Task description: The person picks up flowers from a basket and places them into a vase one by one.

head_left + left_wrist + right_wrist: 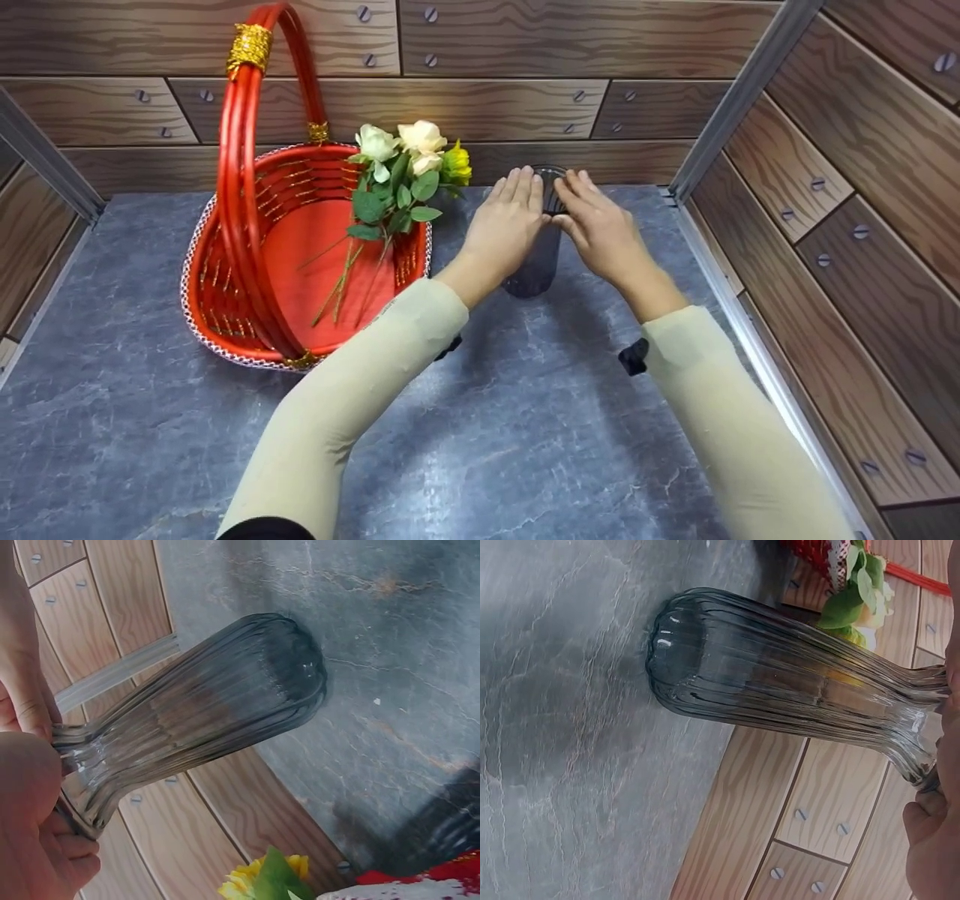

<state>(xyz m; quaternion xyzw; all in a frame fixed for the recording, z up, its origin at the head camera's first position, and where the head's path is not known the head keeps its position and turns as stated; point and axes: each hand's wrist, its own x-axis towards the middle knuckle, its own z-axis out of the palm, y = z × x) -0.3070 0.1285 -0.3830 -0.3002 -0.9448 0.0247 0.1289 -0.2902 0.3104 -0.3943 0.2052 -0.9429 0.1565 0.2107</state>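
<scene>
A tall, ribbed, smoky-grey glass vase (536, 259) stands on the table, its mouth partly hidden by both hands. My left hand (504, 229) touches the left of its flared rim, fingers straight and side by side. Opposite it, my right hand (600, 229) lies against the right of the rim, also with straight fingers. The thumbs almost meet at the front. From the left wrist view, the glass vase (202, 697) has its rim beside the left palm and fingers. The right wrist view shows the same vase (780, 671) with the right hand (934, 832) at its rim.
Left of the vase is a red woven basket (307, 247) with a tall arched handle (244, 187) and gold wrapping. Cream roses (420, 139) and a yellow flower (457, 163) lean over its right rim. Wood-patterned walls enclose the grey marbled table (480, 420).
</scene>
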